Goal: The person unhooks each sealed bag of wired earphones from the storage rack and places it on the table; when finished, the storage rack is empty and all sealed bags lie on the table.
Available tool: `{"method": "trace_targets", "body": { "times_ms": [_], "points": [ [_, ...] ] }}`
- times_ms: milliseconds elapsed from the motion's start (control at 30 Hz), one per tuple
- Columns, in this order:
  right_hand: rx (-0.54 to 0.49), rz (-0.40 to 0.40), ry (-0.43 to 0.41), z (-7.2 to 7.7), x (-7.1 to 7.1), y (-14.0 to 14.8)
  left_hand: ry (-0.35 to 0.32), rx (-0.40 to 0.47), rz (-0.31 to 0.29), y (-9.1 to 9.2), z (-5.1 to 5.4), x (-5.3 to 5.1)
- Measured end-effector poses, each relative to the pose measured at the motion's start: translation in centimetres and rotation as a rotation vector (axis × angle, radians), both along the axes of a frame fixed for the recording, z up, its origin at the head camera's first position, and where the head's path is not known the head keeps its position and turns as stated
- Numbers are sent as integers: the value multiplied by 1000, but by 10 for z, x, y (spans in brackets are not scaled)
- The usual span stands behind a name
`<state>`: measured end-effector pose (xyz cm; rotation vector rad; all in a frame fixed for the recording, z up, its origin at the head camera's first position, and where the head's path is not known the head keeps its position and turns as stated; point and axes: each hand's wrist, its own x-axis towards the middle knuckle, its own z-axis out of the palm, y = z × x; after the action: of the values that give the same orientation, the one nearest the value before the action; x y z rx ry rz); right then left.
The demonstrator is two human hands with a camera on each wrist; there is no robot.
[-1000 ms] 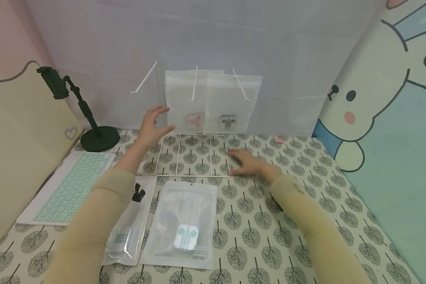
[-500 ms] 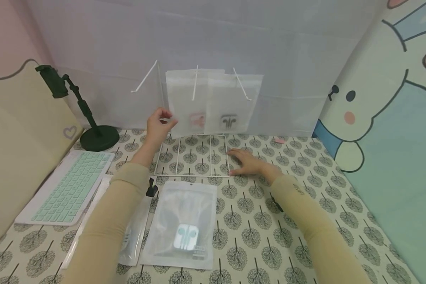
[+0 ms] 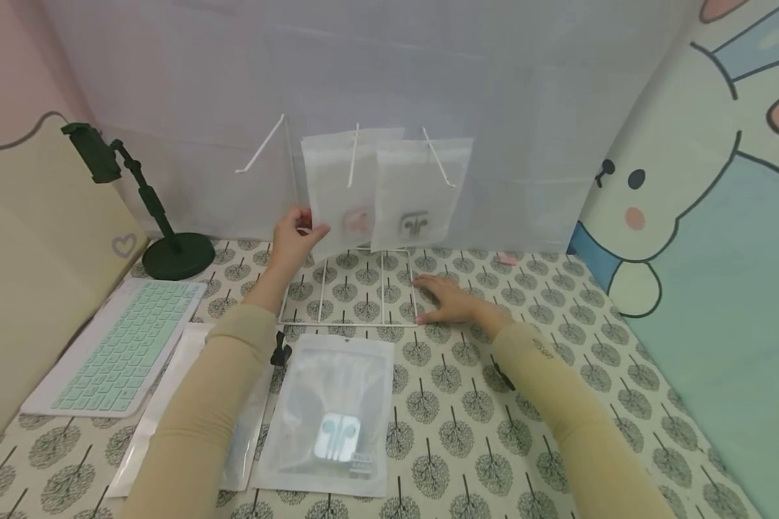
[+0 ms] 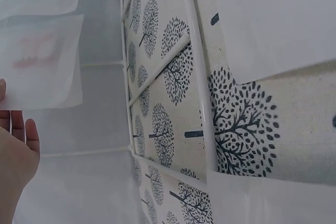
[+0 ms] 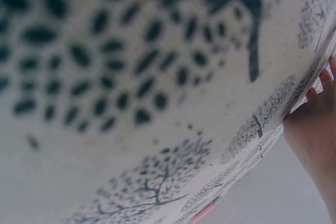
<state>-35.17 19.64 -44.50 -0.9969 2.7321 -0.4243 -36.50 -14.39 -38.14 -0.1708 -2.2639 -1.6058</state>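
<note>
Two frosted pouches hang from the white wire rack (image 3: pixel 347 326): the left pouch (image 3: pixel 337 180) shows a pink earphone shape, the right pouch (image 3: pixel 418 184) a black one. My left hand (image 3: pixel 292 241) pinches the lower left edge of the left pouch between thumb and fingers. In the left wrist view that hand (image 4: pixel 16 156) is at the pouch's (image 4: pixel 58 85) edge. At the rack base's right side my right hand (image 3: pixel 451 299) rests with spread fingers, thumb at the front corner. The right wrist view shows this hand (image 5: pixel 317 129) at the edge of the frame.
An earphone pouch (image 3: pixel 337 375) lies in front of the rack, with another pouch (image 3: pixel 249 432) partly under the left forearm. A mint keyboard (image 3: pixel 120 353) and a dark green stand (image 3: pixel 178 256) are at the left. A pink piece (image 3: pixel 508 260) lies at the back right.
My left hand has moved right and slightly down to the left pouch and closed on its edge. That pouch's lower part now tilts forward. The right hand has stayed on the rack's side.
</note>
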Motion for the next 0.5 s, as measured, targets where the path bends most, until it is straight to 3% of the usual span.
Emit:
{"method": "trace_targets", "body": {
  "times_ms": [233, 500],
  "points": [
    [-3, 9, 6, -4, -1, 1, -5, -15, 47, -2, 1, 8],
    [0, -4, -3, -2, 0, -1, 55, -22, 37, -12, 11, 19]
  ]
}}
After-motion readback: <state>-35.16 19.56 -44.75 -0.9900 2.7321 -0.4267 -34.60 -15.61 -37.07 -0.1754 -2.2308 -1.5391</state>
